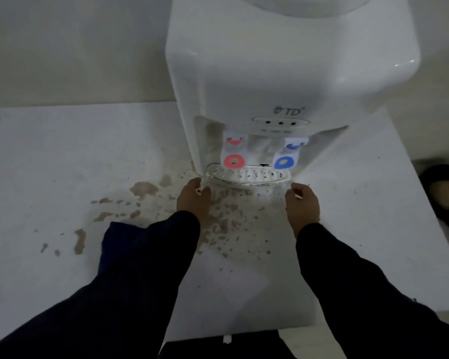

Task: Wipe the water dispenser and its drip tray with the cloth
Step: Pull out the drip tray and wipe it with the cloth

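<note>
The white water dispenser (pixel 283 73) stands on a white table (pixel 49 156), with a red tap (pixel 233 161) and a blue tap (pixel 283 162) in its front recess. Below them the white slotted drip tray (pixel 249 175) juts out. My left hand (pixel 192 199) is at the tray's left end, fingers apart and close to its corner. My right hand (pixel 303 204) hovers just off the tray's right end with fingers loosely curled and nothing in them. A dark blue cloth (pixel 119 244) lies on the table, partly under my left sleeve.
Brown spill stains (pixel 143 189) and specks spread over the table in front and to the left of the dispenser. The table's right edge runs diagonally past my right arm. A dark object (pixel 443 193) lies beyond it. A wall is behind.
</note>
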